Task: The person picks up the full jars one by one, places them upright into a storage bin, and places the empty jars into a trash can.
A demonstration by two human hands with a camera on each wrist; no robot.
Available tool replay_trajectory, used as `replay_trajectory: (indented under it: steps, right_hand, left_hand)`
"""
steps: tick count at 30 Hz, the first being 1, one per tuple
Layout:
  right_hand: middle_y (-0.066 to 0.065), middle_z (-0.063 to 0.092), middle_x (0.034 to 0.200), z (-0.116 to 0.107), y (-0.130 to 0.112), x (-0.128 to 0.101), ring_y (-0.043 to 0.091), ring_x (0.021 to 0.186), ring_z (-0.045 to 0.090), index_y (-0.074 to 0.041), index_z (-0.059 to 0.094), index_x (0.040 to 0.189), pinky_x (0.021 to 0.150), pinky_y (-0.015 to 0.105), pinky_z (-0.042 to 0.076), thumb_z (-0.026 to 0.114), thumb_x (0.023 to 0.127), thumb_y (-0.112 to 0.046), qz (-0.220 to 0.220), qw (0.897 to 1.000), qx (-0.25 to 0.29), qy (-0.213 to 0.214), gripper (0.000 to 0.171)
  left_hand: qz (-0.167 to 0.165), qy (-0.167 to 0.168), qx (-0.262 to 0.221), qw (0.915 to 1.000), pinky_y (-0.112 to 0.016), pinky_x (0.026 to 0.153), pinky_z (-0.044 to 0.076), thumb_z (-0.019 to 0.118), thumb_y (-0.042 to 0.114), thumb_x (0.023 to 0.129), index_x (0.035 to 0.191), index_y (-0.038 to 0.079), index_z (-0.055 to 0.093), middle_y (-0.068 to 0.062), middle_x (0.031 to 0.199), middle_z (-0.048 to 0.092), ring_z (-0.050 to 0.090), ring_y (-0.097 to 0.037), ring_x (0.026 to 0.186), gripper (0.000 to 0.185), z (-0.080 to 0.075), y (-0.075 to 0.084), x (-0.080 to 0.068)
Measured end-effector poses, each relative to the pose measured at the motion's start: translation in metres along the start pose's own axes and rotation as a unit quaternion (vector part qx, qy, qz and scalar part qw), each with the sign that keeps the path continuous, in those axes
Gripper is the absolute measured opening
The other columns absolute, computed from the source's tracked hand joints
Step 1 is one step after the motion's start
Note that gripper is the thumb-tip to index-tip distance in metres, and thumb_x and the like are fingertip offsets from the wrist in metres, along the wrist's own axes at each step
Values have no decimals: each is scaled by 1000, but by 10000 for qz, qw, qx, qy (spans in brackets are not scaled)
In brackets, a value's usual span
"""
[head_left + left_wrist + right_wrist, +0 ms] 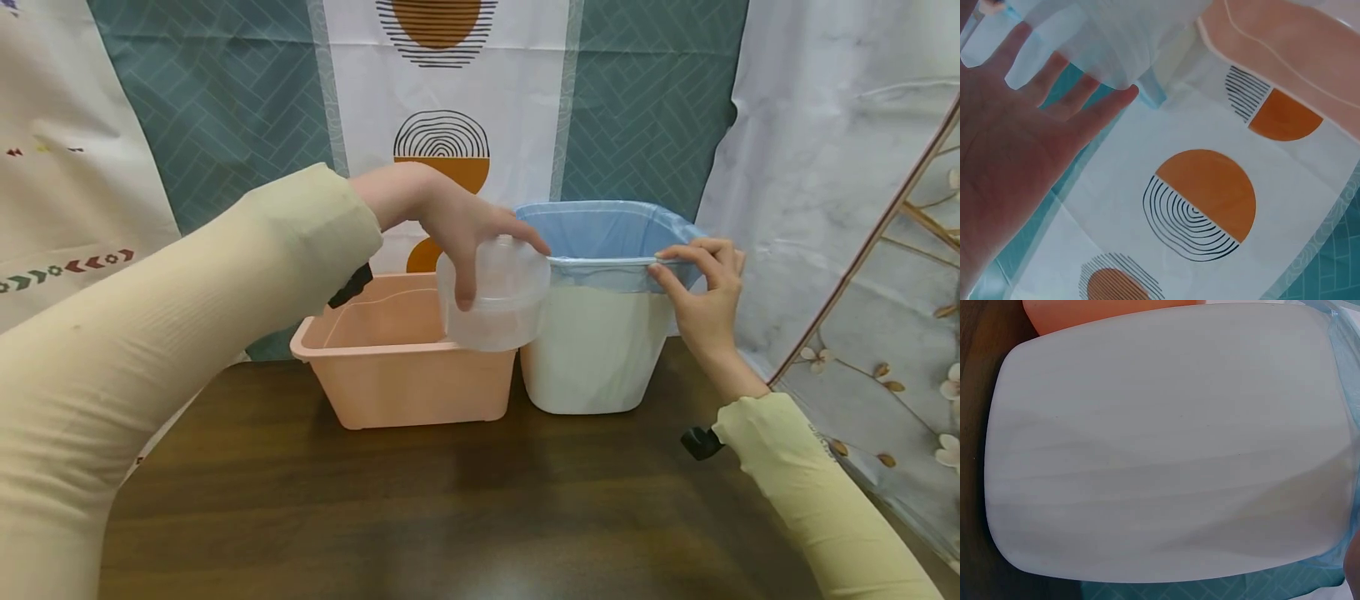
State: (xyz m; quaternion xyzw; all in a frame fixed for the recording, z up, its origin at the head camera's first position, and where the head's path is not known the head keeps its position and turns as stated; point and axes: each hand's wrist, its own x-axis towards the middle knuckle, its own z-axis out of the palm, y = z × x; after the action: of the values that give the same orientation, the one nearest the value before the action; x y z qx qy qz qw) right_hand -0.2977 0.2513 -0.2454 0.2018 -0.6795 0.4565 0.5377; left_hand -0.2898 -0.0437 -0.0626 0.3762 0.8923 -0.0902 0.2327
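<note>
My left hand (459, 218) grips a clear, rounded plastic container (501, 312) from above, thumb on the near side. It is held in the air in front of the gap between a pink tub (420, 387) and a white bin (600, 354). In the left wrist view, the fingers spread along the translucent container (1125, 44). A blue bag (592, 229) lines the bin and folds over its rim. My right hand (708, 287) pinches the bin's rim and bag at the front right corner. The bin's white wall (1160, 444) fills the right wrist view.
A dark wooden table (465, 500) carries the tub and bin side by side. Behind them hangs a patterned cloth (442, 92) in teal and white. A pale floral curtain (847, 208) borders the right side.
</note>
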Motion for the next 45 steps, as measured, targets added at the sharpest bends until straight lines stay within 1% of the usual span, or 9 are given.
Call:
replay_trajectory:
  steps: [4, 12, 18, 22, 25, 30, 34, 38, 45]
  right_hand:
    - [-27, 47, 95, -1, -4, 0, -3, 101, 37, 12, 69, 94, 96, 24, 20, 74, 79, 9, -63, 10000, -21, -7, 17]
    - [-28, 47, 95, 0, -3, 0, -4, 100, 38, 12, 70, 94, 96, 23, 20, 75, 79, 10, -42, 10000, -27, -19, 17]
    - [-27, 47, 94, -1, 2, 1, -5, 100, 39, 12, 70, 94, 97, 24, 19, 75, 78, 10, -71, 10000, -27, -6, 17]
    - [-27, 47, 95, -1, 5, 1, -5, 100, 38, 12, 70, 94, 97, 25, 19, 75, 78, 10, -71, 10000, -53, -20, 17]
    - [-27, 46, 95, -1, 4, 1, -5, 101, 38, 12, 70, 94, 97, 24, 19, 75, 78, 9, -51, 10000, -56, -35, 17]
    - [-27, 47, 95, -1, 0, -1, -4, 102, 37, 11, 70, 94, 96, 22, 20, 75, 79, 9, -21, 10000, -21, -18, 16]
    - [-26, 47, 96, 0, -2, -1, -2, 102, 36, 12, 70, 94, 95, 21, 21, 75, 79, 9, -55, 10000, -28, -31, 17]
    - [-27, 47, 95, 0, -2, -1, -2, 102, 36, 12, 70, 94, 95, 21, 21, 75, 78, 10, -40, 10000, -26, 4, 17]
    - [-26, 47, 95, -2, -4, 2, -2, 102, 36, 12, 70, 94, 95, 22, 21, 75, 78, 9, -6, 10000, -30, -29, 17]
  left_hand:
    - [-76, 37, 16, 10000, -45, 112, 40, 81, 27, 79, 152, 50, 18, 5, 164, 6, 15, -24, 147, 99, -7, -1, -4]
    - [-302, 173, 23, 9994, -49, 118, 31, 82, 26, 78, 152, 50, 15, 9, 166, 5, 14, -27, 151, 103, -21, -1, -13]
    - [-386, 95, -537, 9978, -47, 117, 36, 81, 15, 79, 154, 46, 17, 4, 166, 4, 9, -29, 151, 103, -29, -2, -14]
    - [-409, 155, -267, 9987, -50, 115, 37, 81, 19, 79, 154, 46, 15, 2, 167, 4, 11, -31, 150, 103, -37, -2, -16]
    - [-464, 303, -36, 9985, -51, 114, 37, 81, 23, 79, 153, 49, 14, 3, 167, 3, 12, -32, 151, 104, -43, -3, -18]
    - [-623, 494, -214, 9966, -52, 116, 35, 82, 23, 78, 153, 51, 11, 4, 168, -2, 7, -31, 152, 107, -51, -6, -19]
    - [-648, 562, -347, 9957, -52, 117, 34, 82, 21, 78, 154, 49, 8, 4, 168, -8, 3, -32, 152, 109, -55, -11, -15]
    - [-585, 681, -363, 9953, -50, 119, 31, 80, 20, 80, 155, 48, 6, 2, 168, -9, 4, -31, 152, 109, -60, -12, -10]
    - [-461, 1038, -277, 9932, -52, 117, 33, 78, 19, 81, 155, 49, 6, 2, 168, -10, 5, -30, 150, 107, -65, -5, 5]
